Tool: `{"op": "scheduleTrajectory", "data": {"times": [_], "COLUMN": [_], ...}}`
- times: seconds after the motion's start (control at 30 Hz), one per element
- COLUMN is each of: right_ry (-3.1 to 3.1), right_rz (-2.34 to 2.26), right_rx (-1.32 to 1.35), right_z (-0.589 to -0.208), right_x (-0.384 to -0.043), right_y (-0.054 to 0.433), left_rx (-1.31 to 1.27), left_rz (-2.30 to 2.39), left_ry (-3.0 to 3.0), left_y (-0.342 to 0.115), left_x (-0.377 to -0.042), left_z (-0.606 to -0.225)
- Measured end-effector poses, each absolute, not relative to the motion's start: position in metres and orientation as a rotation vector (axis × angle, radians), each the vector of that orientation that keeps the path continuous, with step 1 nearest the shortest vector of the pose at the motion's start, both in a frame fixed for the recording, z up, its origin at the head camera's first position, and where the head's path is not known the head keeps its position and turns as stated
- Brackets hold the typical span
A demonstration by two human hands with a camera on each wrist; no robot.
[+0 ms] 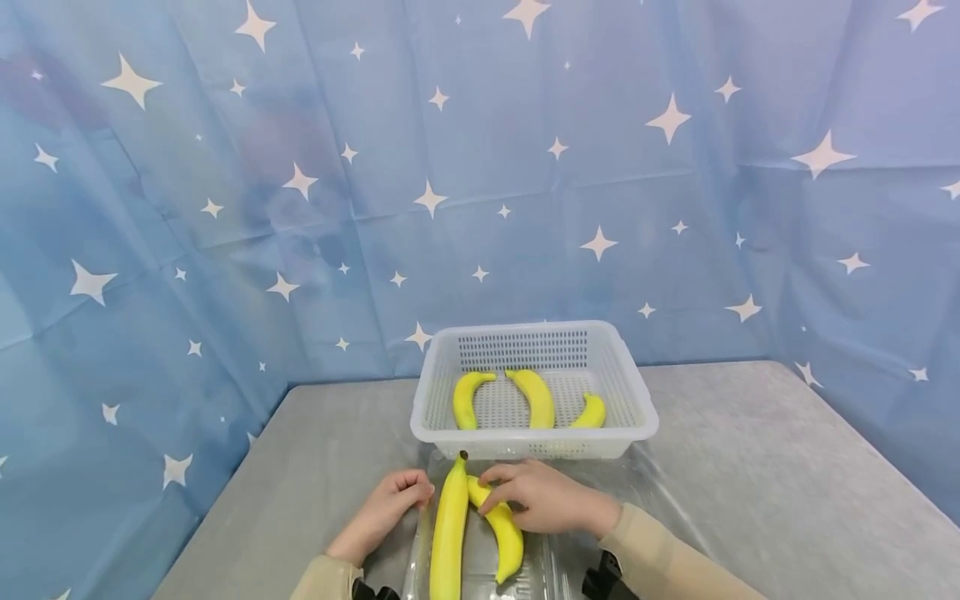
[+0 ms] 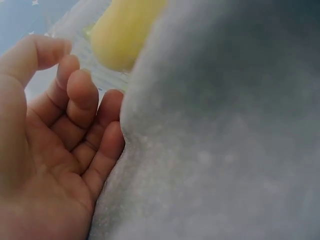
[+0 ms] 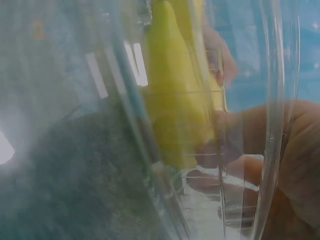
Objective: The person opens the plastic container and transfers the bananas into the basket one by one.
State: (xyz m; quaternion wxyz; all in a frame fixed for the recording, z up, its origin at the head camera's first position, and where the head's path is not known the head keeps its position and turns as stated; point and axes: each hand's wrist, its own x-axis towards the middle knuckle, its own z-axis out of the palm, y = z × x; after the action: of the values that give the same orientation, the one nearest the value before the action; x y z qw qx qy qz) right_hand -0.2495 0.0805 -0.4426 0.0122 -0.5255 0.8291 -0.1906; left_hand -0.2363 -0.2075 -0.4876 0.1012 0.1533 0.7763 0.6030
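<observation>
In the head view a clear plastic box (image 1: 417, 562) lies at the table's front, with a long banana (image 1: 448, 533) and a shorter, curved banana (image 1: 507, 546) over it. My right hand (image 1: 542, 497) pinches the shorter banana near its upper end, thumb and fingers on its sides. Seen through clear plastic in the right wrist view, those fingers (image 3: 235, 127) are against the yellow banana (image 3: 175, 100). Beside the box's left edge is my left hand (image 1: 392, 507), its fingers loosely curled. Nothing shows within those fingers (image 2: 82, 97) in the left wrist view.
Behind the box stands a white plastic basket (image 1: 534, 441) holding three bananas: one on the left (image 1: 465, 402), one in the middle (image 1: 537, 400), a small one on the right (image 1: 591, 412). A grey cloth (image 1: 757, 467) covers the table. A blue starry curtain (image 1: 495, 167) hangs behind it.
</observation>
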Motion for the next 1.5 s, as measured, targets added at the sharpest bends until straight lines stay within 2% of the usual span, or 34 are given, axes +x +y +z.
{"op": "scheduleTrajectory", "data": {"times": [0.73,1.13,1.5], "right_ry": [2.622,2.561,2.572], "right_rz": [-0.398,-0.401,-0.347], "right_rx": [-1.628,-1.766,-1.684], "right_z": [-0.435,-0.44,-0.435], "right_x": [-0.231,-0.228,-0.226], "right_y": [0.085,0.082,0.08], "left_rx": [0.415,0.372,0.312], "left_rz": [1.768,1.792,1.787], "left_ry": [2.303,2.28,2.29], "left_y": [-0.202,-0.204,-0.206], "left_x": [-0.239,-0.234,-0.236], "left_z": [-0.486,-0.487,-0.488]}}
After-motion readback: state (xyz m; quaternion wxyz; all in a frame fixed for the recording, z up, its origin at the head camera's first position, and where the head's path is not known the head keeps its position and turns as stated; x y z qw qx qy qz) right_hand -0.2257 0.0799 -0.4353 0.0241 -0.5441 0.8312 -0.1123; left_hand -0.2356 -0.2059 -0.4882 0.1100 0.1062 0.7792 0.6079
